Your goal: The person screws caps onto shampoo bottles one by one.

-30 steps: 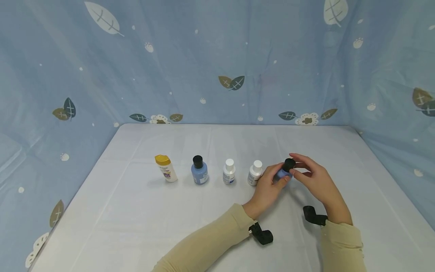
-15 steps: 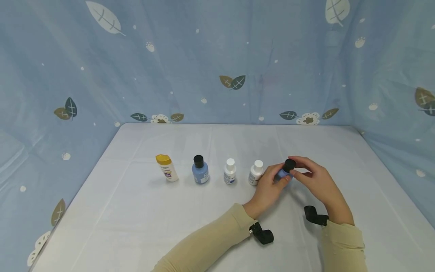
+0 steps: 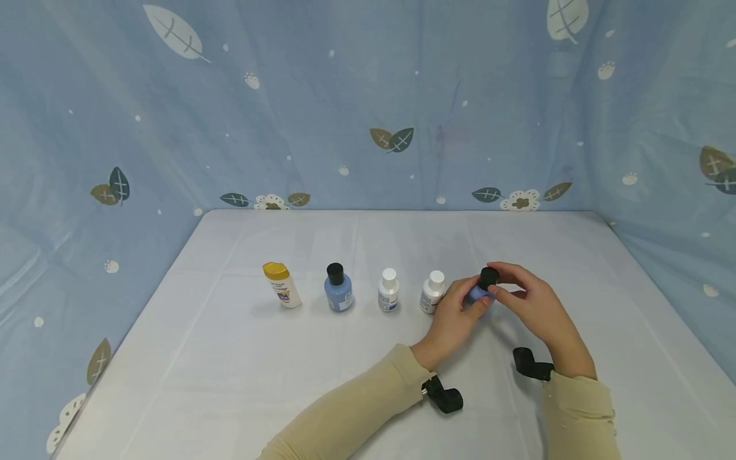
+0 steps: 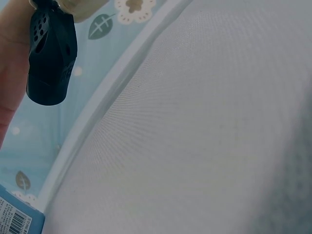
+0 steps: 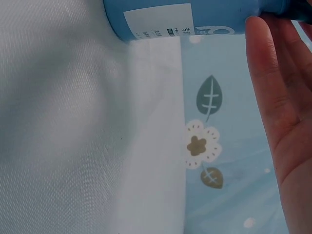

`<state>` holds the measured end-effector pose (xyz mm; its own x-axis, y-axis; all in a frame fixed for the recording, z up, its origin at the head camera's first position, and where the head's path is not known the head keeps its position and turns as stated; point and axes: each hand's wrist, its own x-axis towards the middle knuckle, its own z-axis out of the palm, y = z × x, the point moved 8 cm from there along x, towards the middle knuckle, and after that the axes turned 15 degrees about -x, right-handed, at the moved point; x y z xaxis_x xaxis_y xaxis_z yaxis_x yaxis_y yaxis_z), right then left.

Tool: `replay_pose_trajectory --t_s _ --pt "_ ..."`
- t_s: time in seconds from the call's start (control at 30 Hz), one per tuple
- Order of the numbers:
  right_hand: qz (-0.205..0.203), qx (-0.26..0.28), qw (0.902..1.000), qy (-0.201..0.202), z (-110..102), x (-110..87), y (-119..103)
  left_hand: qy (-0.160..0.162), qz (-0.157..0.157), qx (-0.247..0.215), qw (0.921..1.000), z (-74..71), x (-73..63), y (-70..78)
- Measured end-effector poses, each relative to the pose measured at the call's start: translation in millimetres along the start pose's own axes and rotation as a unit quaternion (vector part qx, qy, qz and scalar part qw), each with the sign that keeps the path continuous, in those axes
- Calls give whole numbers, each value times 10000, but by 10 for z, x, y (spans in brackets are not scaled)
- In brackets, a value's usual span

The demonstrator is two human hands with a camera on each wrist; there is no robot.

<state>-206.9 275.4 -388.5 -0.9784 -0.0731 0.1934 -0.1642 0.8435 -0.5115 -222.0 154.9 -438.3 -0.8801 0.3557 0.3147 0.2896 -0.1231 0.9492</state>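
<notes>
Toward the right of the table in the head view, a blue bottle with a black cap stands between both hands. My left hand grips its body from the left side. With thumb and fingers, my right hand pinches at the cap. In the right wrist view the labelled blue bottle crosses the top, and fingers of the right hand reach its neck. Only a corner of the blue bottle, with a barcode, shows in the left wrist view. The left hand partly hides the body.
Left of the hands, a row holds a white bottle close to the left hand, another white bottle, a blue bottle with a black cap and a yellow-capped bottle. A white cloth covers the table; a patterned blue curtain hangs behind.
The right fingers have shifted very slightly at the cap. My left hand stays on the bottle, and the other bottles have not moved.
</notes>
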Motion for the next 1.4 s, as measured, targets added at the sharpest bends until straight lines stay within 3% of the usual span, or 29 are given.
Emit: replay_pose_trajectory --t_s 0.63,0.87,1.4 --pt "85 -22 10000 22 14 -4 18 -81 25 -37 10000 11 -1 -18" --pt "71 -10 10000 49 -2 8 -8 -113 169 -34 9998 11 14 -9" --pt "97 -114 9999 71 5 10 -3 -77 104 97 9999 5 3 22"
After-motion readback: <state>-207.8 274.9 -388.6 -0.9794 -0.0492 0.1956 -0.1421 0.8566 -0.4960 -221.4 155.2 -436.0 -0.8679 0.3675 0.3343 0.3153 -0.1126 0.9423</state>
